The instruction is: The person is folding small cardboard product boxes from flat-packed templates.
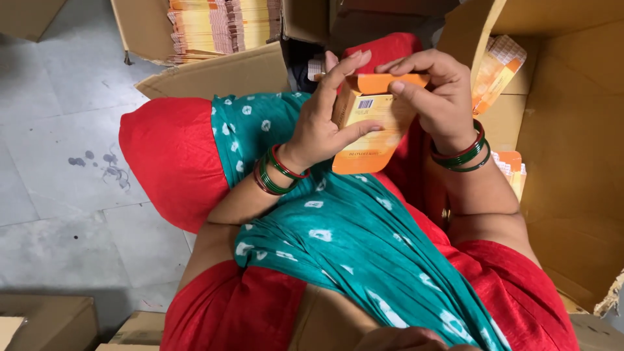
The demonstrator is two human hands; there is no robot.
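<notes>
Grey floor tiles lie to the left, and a large cardboard box stands open on the right. Above the lap, both hands hold a small orange carton: the left hand wraps its side, while the right hand pinches the top flap. Stacked flat cartons fill another box beyond.

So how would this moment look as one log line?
left hand: grips small orange carton | right hand: folds its top flap | flat cartons: stacked in box behind
</notes>
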